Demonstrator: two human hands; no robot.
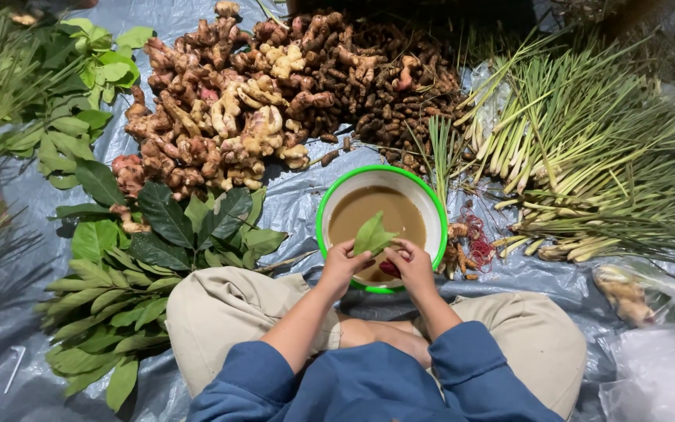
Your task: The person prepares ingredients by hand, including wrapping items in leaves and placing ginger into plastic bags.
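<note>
Left hand (343,262) and right hand (411,261) both closed on one green leaf (372,234), held over white basin with green rim (320,211) of murky brown water, just ahead of crossed legs. Judged mid-rinse: one leaf in hand, large heap of leaves (119,273) at 9 o'clock apparently unwashed. Ginger-like roots (220,117) at 11, darker rhizomes (384,86) at 12, lemongrass stalks (580,156) at 2. All lying on grey-blue plastic sheet (291,195) spread on floor; room otherwise unseen

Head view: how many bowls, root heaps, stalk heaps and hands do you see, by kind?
Bowl: 1
Root heaps: 2, pale roots and dark roots
Stalk heap: 1
Hands: 2, left hand and right hand, both on one leaf
Total: 6
</note>
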